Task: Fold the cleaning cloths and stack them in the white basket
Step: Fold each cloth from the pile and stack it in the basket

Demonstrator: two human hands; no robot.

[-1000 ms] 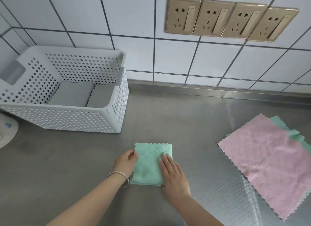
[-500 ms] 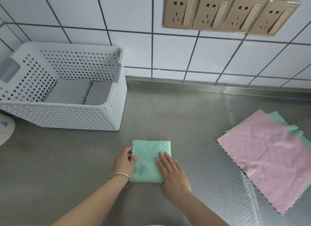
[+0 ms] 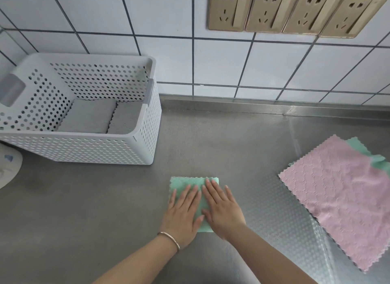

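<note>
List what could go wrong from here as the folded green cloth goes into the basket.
1. Both the left hand and right hand only press flat on the folded green cloth; lifting it loosely may undo the fold.
2. The white basket already holds folded grey cloths side by side, so a careless drop may land crooked across them.

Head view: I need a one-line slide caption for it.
Both hands, left and right, press a folded green cloth flat beside the basket.

Basket [image 3: 84,150] left, folded cloth [image 3: 190,181] under both hands, flat cloths [image 3: 337,199] right.
</note>
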